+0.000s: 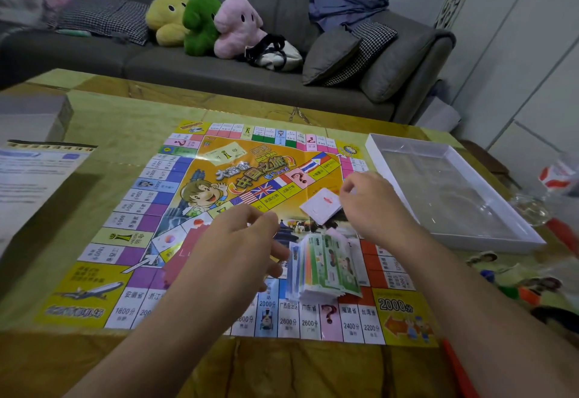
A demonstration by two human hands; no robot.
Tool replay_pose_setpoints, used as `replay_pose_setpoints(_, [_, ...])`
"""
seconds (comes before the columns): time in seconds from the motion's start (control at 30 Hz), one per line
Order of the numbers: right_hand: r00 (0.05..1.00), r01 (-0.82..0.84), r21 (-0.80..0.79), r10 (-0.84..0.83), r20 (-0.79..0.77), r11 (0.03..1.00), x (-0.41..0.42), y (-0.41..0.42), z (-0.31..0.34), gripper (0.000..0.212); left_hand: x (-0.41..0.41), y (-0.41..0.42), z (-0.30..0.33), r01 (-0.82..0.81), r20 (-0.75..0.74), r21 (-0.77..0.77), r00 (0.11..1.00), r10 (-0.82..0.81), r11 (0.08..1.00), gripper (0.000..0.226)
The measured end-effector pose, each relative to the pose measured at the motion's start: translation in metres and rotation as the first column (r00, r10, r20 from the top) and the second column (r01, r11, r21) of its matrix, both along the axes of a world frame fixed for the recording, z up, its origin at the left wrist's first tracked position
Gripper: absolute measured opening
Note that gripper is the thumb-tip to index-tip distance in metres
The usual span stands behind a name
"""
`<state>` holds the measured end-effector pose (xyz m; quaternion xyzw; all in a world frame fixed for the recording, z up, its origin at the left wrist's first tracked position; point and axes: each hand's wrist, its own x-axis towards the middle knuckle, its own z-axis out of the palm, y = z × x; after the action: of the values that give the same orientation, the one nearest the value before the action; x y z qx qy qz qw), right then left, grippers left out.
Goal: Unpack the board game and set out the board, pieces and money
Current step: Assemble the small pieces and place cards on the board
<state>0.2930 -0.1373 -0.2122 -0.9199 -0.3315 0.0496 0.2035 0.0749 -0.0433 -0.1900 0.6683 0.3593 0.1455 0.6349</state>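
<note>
The game board [147, 197] lies unfolded and flat on the table. On its lower middle stands a fanned stack of paper money [327, 267], mostly green. A white card deck [319, 206] with a red mark sits tilted near the board's centre. My right hand [376, 206] is at that deck's right edge, with curled fingers pinching it. Left of the money, my left hand [238, 241] hovers with fingers loosely curled and nothing visibly in them. A pink card pile [183, 253] lies partly under it.
A white box tray [529, 236] with a clear plastic insert stands right of the board. Character tokens [482, 259] and small coloured pieces [513, 292] lie at the right. A printed rule sheet [34, 178] and a grey box [31, 115] are at the left. A sofa sits behind.
</note>
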Motion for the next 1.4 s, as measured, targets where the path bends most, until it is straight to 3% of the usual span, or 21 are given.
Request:
replay_pose_setpoints(0.13, [0.971,-0.191,-0.161,0.163,-0.172,0.968,-0.021,-0.039,0.007,0.041,0.004,-0.003,-0.014,0.147,-0.171,0.164,0.978,-0.118,0.975,0.019])
replay_pose_setpoints(0.27, [0.947,-0.294,-0.248,0.246,-0.209,0.923,-0.029,-0.049,-0.007,0.057,0.007,-0.027,-0.024,0.354,-0.355,0.330,0.905,-0.232,0.875,0.023])
replay_pose_setpoints(0.37, [0.946,-0.285,-0.200,0.242,-0.214,0.938,-0.035,-0.047,-0.012,0.056,0.008,-0.040,-0.030,0.376,-0.366,0.365,0.899,-0.241,0.852,0.016])
replay_pose_setpoints(0.6, [0.942,-0.285,-0.124,0.254,-0.219,0.950,-0.044,-0.042,-0.017,0.047,0.007,-0.052,-0.045,0.351,-0.357,0.578,0.920,-0.159,0.736,0.028])
replay_pose_setpoints(0.9, [0.942,-0.282,-0.218,0.226,-0.248,0.935,-0.058,-0.032,-0.013,0.052,0.008,-0.062,-0.050,0.336,-0.377,0.673,0.922,-0.085,0.659,0.024])
replay_pose_setpoints(1.03, [0.932,-0.273,-0.223,0.199,-0.303,0.936,-0.060,-0.029,-0.010,0.047,0.006,-0.063,-0.052,0.324,-0.366,0.676,0.927,-0.080,0.662,0.030])
replay_pose_setpoints(1.23, [0.913,-0.250,-0.097,0.201,-0.354,0.963,-0.063,-0.033,-0.006,0.031,0.004,-0.065,-0.055,0.243,-0.276,0.669,0.959,-0.069,0.702,0.036])
replay_pose_setpoints(1.4, [0.877,-0.153,0.130,0.195,-0.439,0.980,-0.061,-0.044,-0.004,0.040,0.007,-0.058,-0.063,0.129,-0.118,0.525,0.990,-0.078,0.841,0.051])
